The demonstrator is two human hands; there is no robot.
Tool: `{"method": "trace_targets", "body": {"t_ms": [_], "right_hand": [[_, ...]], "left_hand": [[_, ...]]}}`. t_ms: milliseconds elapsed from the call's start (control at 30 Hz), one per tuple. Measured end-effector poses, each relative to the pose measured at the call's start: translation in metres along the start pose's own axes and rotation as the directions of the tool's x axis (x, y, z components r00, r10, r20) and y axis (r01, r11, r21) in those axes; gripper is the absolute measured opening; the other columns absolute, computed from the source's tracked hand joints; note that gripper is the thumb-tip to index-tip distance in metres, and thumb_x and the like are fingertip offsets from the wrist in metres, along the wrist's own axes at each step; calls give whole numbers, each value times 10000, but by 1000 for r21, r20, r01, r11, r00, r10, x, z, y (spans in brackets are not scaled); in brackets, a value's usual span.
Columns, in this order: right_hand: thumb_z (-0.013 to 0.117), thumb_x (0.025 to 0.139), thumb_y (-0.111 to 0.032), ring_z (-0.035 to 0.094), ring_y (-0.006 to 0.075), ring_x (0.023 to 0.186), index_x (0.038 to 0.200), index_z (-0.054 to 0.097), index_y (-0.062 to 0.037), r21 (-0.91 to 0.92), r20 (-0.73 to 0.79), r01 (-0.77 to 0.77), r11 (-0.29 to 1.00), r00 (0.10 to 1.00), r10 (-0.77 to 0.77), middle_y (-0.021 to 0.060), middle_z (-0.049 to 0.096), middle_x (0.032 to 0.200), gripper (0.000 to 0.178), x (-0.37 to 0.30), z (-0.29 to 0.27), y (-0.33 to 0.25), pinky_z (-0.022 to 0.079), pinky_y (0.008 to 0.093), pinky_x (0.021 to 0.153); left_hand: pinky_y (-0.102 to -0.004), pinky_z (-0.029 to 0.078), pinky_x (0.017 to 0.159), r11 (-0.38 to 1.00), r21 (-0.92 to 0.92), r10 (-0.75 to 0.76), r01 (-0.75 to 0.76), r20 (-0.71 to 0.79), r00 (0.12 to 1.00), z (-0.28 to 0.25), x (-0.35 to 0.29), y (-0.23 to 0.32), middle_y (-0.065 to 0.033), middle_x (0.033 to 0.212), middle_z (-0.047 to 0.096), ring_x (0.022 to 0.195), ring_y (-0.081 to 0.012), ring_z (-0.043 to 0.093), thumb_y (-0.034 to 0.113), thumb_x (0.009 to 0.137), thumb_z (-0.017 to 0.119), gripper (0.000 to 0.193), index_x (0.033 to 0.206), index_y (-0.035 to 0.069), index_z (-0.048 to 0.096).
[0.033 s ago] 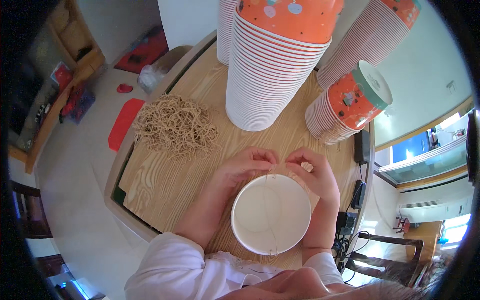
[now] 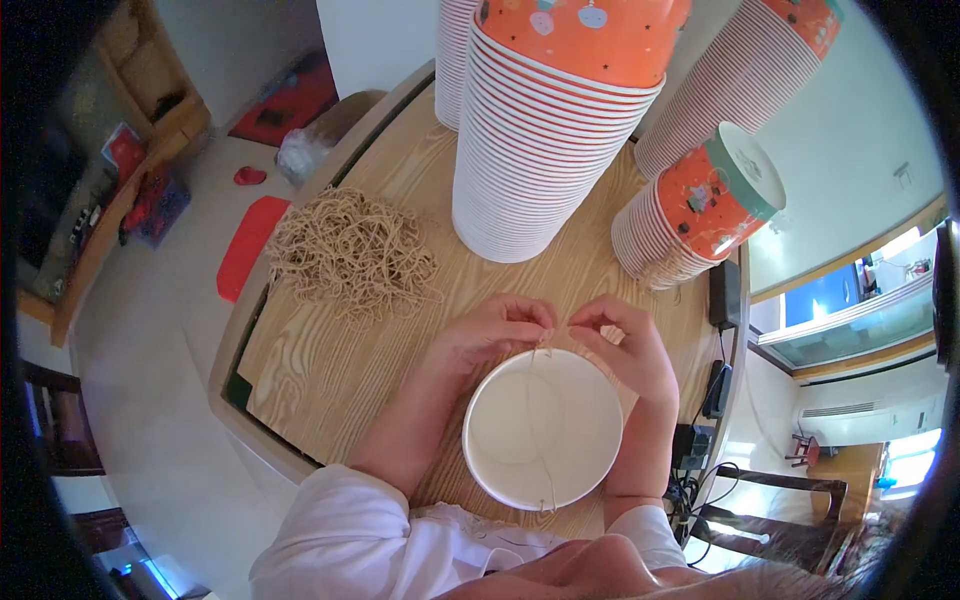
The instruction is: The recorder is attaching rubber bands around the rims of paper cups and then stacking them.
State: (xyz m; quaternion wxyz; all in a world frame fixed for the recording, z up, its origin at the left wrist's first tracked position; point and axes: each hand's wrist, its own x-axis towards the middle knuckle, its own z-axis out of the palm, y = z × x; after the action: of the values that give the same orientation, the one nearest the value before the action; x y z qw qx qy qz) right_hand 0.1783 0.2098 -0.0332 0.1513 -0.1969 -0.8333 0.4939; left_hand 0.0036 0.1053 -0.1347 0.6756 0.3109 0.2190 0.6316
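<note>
A white round paper bucket [image 2: 500, 440] stands on the table in front of me with its mouth up. A thin tan twine cord [image 2: 541, 450] runs across its mouth from the far rim to the near rim. At the far rim my left hand [image 2: 500, 328] pinches the cord's end between thumb and fingertips. My right hand [image 2: 628, 350] pinches close beside it, its fingertips near the same bit of cord; what lies between them is too small to make out clearly. Both forearms pass around the bucket.
A tangled heap of tan twine cords [image 2: 350, 255] lies at the left. Tall stacks of nested orange and white paper buckets [image 2: 545, 150] stand at the back, with a shorter stack [image 2: 690, 215] at the right. Black power adapters [image 2: 724, 295] and cables line the table's right edge.
</note>
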Motion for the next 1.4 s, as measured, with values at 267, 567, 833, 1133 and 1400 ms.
{"method": "trace_targets", "body": {"t_ms": [267,567,833,1133,1400], "right_hand": [[681,797,-8,571,98,773,872,634,8,-39,74,-12,999,997,15,33,631,817,90,4,9,-4,458,246,714],[724,727,1,590,191,885,992,595,-8,-178,56,106,978,994,-97,78,609,951,294,-3,5,-13,474,301,789],[762,674,-33,567,311,1020,1043,602,-43,-303,172,375,876,926,-336,133,582,1092,402,-12,11,-32,472,363,847],[779,660,-91,566,301,1008,1012,615,-58,-396,312,377,837,913,-264,110,581,1067,389,-31,18,-55,480,390,831],[739,659,-29,593,302,879,857,594,-56,-347,267,528,775,848,-458,83,605,948,247,-19,36,-46,494,377,743]], "left_hand": [[-209,470,699,999,0,-54,54,-3,999,-3,0,-9,11,832,602,780,-77,595,80,834,657,82,890,27,630],[-213,461,651,993,-117,-17,14,-20,1000,-9,-3,-10,-29,838,617,680,-88,549,132,859,625,110,920,47,589],[-272,501,720,991,-131,-2,15,100,995,-15,-1,-18,-76,945,629,834,-139,595,186,895,603,147,961,60,565],[-280,492,757,997,-73,20,-15,72,997,-29,-4,-17,-71,973,631,838,-141,593,202,874,634,230,1027,46,560],[-280,488,815,991,133,-30,17,96,995,5,-44,13,-64,1048,608,926,-137,588,169,852,675,459,1248,49,479]]}}
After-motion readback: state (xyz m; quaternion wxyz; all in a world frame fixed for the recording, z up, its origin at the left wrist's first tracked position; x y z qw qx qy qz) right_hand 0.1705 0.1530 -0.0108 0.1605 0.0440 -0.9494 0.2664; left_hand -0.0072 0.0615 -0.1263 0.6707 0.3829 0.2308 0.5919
